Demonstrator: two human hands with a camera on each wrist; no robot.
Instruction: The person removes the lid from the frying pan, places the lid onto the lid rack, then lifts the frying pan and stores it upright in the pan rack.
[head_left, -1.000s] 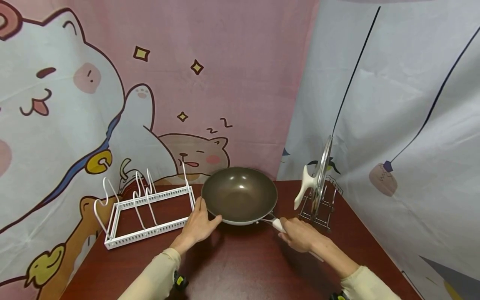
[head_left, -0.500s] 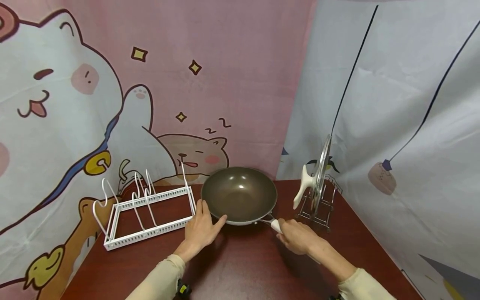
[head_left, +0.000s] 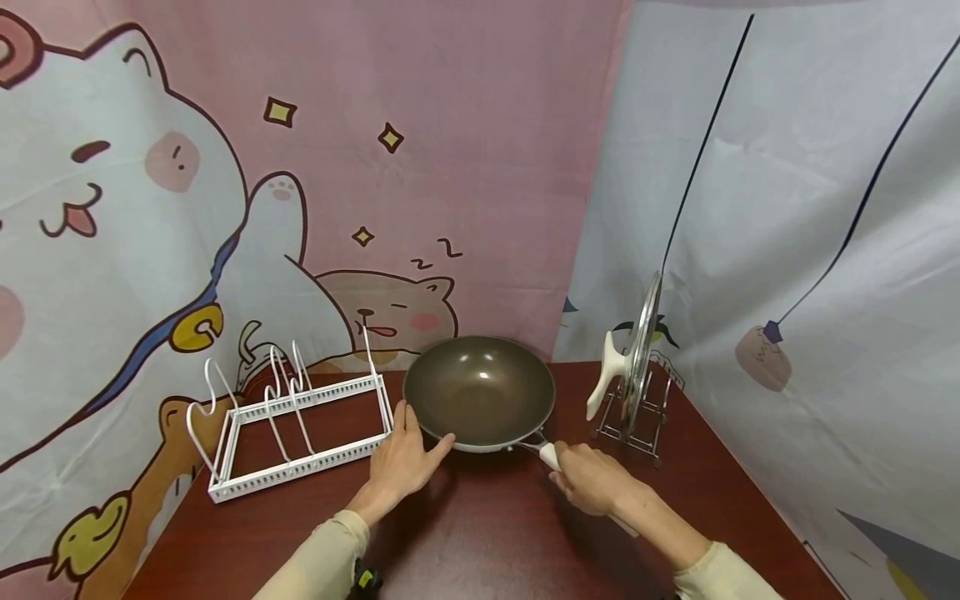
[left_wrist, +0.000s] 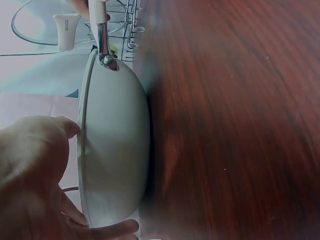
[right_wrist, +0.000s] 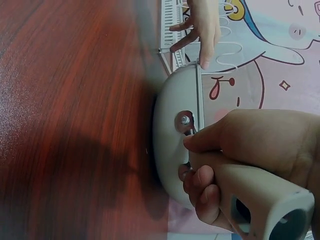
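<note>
A deep wok (head_left: 480, 392) with a dark brown inside and a pale outside sits on the table. My right hand (head_left: 592, 479) grips its long cream handle (right_wrist: 250, 185), thumb on top and fingers curled beneath in the right wrist view. At the wok's left side, my left hand (head_left: 403, 458) touches the rim with its fingers extended. In the left wrist view its thumb (left_wrist: 67, 126) lies at the rim, and other fingers reach along the far side, partly hidden by the hand and the wok.
Left of the wok stands a white adjustable rack (head_left: 300, 461) with upright wire dividers. A glass lid (head_left: 647, 350) with a cream handle (head_left: 609, 375) stands on edge in a wire rack (head_left: 645, 446) at the right. Printed cloth walls (head_left: 510, 167) close off the table's back and right sides.
My left hand has shifted slightly right along the wok's rim, its thumb now further along the front. The right hand keeps its grip, and the wok stays nearly where it was.
</note>
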